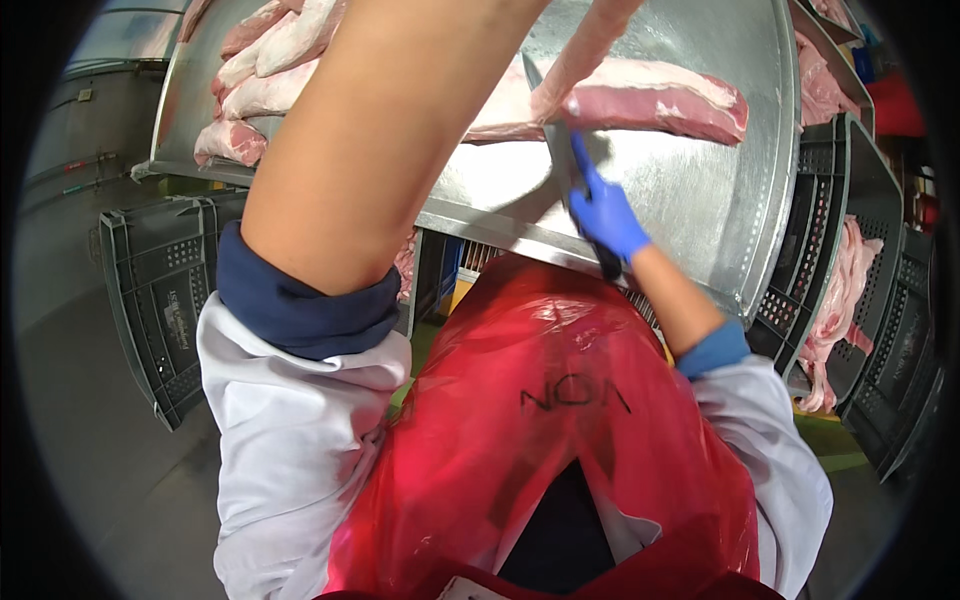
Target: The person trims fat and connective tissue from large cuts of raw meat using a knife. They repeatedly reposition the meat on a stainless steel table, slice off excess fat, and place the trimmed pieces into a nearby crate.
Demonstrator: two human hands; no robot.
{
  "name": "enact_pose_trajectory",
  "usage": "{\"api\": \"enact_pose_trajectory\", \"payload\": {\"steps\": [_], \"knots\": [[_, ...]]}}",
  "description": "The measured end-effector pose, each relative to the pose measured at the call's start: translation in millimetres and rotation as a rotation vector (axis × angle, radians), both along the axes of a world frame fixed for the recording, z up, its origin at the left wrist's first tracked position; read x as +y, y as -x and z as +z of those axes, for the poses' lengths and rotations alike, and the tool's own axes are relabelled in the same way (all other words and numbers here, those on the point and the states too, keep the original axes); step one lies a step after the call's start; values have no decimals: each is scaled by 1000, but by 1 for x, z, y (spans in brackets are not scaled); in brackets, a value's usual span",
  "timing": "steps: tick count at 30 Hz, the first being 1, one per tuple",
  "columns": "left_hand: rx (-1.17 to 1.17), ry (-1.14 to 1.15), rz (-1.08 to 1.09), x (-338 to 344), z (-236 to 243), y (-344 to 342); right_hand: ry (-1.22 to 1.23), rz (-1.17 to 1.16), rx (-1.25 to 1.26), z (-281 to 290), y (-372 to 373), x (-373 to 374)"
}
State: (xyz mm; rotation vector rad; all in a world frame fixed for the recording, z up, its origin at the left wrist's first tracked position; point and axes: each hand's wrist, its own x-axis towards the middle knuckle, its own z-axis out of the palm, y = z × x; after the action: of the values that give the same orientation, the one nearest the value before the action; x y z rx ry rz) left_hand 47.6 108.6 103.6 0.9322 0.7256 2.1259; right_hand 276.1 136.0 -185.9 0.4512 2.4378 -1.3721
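In a blue glove, my right hand (608,215) is closed around the handle of a knife (560,155), whose blade points away from me and crosses the near edge of the meat. A long pork loin (665,108) lies across the metal table, pale fat along its far side and pink flesh on the near side. From it a pale strip (585,55) rises toward the top of the view, beside the blade. My bare left forearm (370,140) reaches up and forward over the table, hiding part of the loin. My left hand is beyond the upper edge of the picture.
More pork pieces (265,90) are piled at the table's left. The metal table (690,205) has a raised rim. A dark plastic crate (165,290) stands left; other crates (890,340) at right hold meat trimmings (840,290). My red apron (560,400) nears the table edge.
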Motion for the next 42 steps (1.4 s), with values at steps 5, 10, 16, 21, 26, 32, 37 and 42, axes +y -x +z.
{"api": "enact_pose_trajectory", "payload": {"steps": [5, 10, 16, 21, 26, 32, 37, 42], "knots": [[3, 154, 138, -73, -43, 19, 157, -115, 86, 29, 79, -16], [-58, 576, 339, -183, -163, 36, -30, -71, 310, -22, 30, -57], [-211, 996, 510, -312, -286, 26, 476, -213, 246, -14, 117, -63], [-268, 1070, 678, -382, -300, 28, -491, -106, 694, -58, 61, -126], [-196, 1027, 812, -410, -261, 52, 420, -180, 228, -18, 136, -112], [21, 882, 1008, -425, -153, 93, -111, -130, 761, -59, 90, -174], [294, 741, 1122, -391, -35, 128, 459, -146, 190, -18, 175, -169], [503, 631, 1233, -372, 62, 135, 560, 67, 160, 29, 67, -164]]}}
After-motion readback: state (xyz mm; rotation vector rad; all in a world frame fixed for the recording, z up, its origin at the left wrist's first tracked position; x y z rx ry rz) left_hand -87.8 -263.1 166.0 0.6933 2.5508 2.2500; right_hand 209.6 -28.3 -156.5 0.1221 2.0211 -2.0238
